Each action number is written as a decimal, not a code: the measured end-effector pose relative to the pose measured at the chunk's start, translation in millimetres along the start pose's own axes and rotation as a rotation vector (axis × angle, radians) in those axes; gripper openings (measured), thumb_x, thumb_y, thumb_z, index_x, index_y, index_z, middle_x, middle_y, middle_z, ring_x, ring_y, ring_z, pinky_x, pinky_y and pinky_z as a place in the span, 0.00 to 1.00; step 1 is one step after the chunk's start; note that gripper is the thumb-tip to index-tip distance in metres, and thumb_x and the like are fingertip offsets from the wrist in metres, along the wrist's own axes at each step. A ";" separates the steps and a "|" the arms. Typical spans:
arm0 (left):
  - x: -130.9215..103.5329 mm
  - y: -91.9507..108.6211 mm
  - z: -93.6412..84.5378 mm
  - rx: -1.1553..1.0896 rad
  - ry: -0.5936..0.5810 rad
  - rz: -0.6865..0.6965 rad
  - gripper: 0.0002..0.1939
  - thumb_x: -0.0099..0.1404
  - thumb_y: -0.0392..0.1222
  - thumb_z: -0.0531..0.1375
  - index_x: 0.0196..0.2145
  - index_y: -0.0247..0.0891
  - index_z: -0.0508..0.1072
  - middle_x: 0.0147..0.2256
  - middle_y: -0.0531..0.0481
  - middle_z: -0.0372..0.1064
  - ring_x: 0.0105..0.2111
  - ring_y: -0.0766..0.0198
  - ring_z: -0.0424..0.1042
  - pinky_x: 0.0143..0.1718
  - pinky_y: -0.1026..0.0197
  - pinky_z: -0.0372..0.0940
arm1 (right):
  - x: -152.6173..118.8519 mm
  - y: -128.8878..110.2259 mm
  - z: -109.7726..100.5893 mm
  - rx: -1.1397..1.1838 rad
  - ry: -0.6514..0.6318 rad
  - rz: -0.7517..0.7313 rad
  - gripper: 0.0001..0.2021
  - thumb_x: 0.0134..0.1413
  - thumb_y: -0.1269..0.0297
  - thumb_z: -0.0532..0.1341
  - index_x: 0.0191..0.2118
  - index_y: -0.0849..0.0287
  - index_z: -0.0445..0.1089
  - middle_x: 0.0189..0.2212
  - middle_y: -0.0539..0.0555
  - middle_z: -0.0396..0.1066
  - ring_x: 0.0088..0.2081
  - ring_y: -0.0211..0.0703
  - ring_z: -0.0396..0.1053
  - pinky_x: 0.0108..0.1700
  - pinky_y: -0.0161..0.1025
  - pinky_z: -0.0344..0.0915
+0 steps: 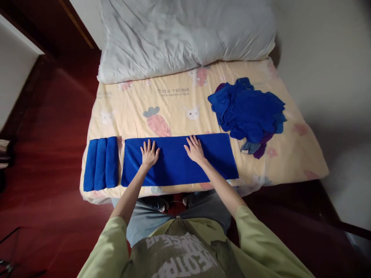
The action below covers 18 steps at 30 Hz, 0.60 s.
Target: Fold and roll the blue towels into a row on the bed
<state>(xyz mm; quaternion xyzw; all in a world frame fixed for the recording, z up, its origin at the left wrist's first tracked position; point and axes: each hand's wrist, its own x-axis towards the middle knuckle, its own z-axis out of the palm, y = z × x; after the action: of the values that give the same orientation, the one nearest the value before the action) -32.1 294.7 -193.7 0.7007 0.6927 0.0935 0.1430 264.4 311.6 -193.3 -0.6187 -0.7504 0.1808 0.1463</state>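
Observation:
A blue towel [174, 162] lies spread as a long rectangle along the near edge of the bed. My left hand [149, 153] rests flat on its left part, fingers spread. My right hand [195, 149] lies on the towel right of its middle, near the far edge, fingers apart. Neither hand grips anything. Left of the towel, three rolled blue towels [100, 164] sit side by side. A loose heap of blue cloths [249, 110], with some purple and grey-blue ones among them, is at the right.
The bed [127, 112] has a pale yellow sheet with carrot and rabbit prints. A large grey-white bundle of bedding [185, 34] lies across its far side. Walls stand at right and far left, over a dark red floor [52, 154].

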 end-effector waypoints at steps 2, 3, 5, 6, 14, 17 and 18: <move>4.6 -4.9 3.8 0.011 0.025 -0.047 0.34 0.74 0.55 0.48 0.71 0.37 0.57 0.74 0.39 0.40 0.73 0.35 0.33 0.69 0.27 0.35 | 0.5 -3.0 12.8 -0.001 -0.005 0.042 0.31 0.71 0.52 0.46 0.71 0.66 0.57 0.73 0.64 0.49 0.75 0.58 0.40 0.73 0.60 0.38; 7.3 -12.0 3.1 0.014 0.048 -0.078 0.34 0.74 0.56 0.48 0.72 0.37 0.57 0.74 0.39 0.39 0.73 0.35 0.32 0.69 0.27 0.34 | 0.3 2.5 15.3 -0.014 0.018 0.080 0.32 0.71 0.52 0.46 0.71 0.68 0.55 0.73 0.65 0.47 0.75 0.58 0.39 0.73 0.60 0.37; 12.4 -32.5 -1.7 0.013 0.098 -0.159 0.36 0.74 0.56 0.48 0.72 0.34 0.55 0.74 0.35 0.37 0.73 0.34 0.31 0.69 0.26 0.34 | -2.1 25.3 12.6 -0.054 0.098 0.193 0.33 0.71 0.52 0.44 0.71 0.72 0.54 0.73 0.68 0.46 0.75 0.58 0.40 0.73 0.60 0.38; 14.4 -44.1 -4.7 0.013 0.123 -0.198 0.37 0.74 0.57 0.48 0.72 0.31 0.54 0.74 0.33 0.36 0.73 0.35 0.31 0.69 0.27 0.34 | -4.4 41.0 8.1 -0.078 0.143 0.264 0.34 0.72 0.53 0.44 0.71 0.74 0.53 0.73 0.69 0.47 0.74 0.59 0.41 0.73 0.59 0.40; 27.5 -97.0 -13.6 0.011 0.195 -0.254 0.42 0.74 0.58 0.48 0.72 0.23 0.47 0.73 0.25 0.35 0.74 0.40 0.34 0.71 0.33 0.38 | -22.8 138.9 -25.8 -0.253 0.260 0.483 0.33 0.71 0.55 0.41 0.71 0.75 0.53 0.71 0.71 0.50 0.73 0.56 0.46 0.71 0.59 0.47; 31.6 -97.3 -15.8 0.009 0.173 -0.266 0.42 0.74 0.57 0.47 0.72 0.21 0.46 0.73 0.25 0.34 0.74 0.41 0.32 0.72 0.35 0.35 | -20.7 143.4 -26.1 -0.277 0.259 0.500 0.33 0.72 0.55 0.40 0.72 0.75 0.52 0.72 0.71 0.49 0.74 0.56 0.45 0.72 0.59 0.46; 31.4 -95.3 -17.5 0.004 0.165 -0.271 0.42 0.74 0.57 0.47 0.72 0.21 0.45 0.73 0.25 0.34 0.74 0.42 0.31 0.72 0.35 0.34 | -19.4 142.4 -26.9 -0.278 0.248 0.507 0.33 0.72 0.55 0.40 0.72 0.75 0.51 0.72 0.71 0.48 0.74 0.56 0.44 0.72 0.60 0.45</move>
<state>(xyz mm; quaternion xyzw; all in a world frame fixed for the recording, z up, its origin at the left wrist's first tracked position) -127.1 327.3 -210.8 0.5912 0.7904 0.1290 0.0956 404.7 319.0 -233.6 -0.8174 -0.5664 0.0304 0.1009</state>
